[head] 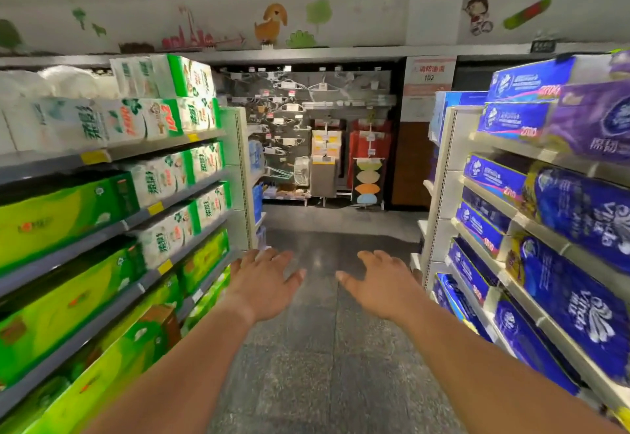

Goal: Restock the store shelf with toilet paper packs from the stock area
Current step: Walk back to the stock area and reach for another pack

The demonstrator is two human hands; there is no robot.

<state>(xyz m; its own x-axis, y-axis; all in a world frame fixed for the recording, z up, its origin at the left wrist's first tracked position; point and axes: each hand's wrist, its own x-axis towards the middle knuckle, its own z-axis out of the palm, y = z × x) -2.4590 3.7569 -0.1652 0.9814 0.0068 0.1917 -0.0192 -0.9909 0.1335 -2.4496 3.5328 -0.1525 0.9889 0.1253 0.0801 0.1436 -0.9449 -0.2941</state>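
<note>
Fingers (272,258) spread (empty), blue packs (576,300) glossy, seemingly blurred

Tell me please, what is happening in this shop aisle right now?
A person stands in a store aisle with both arms stretched forward. The left hand and the right hand are open and empty, palms down, above the dark floor. Green and white paper packs fill the shelves on the left; blue and purple packs fill the shelves on the right. No pack is being carried at this moment.
</note>
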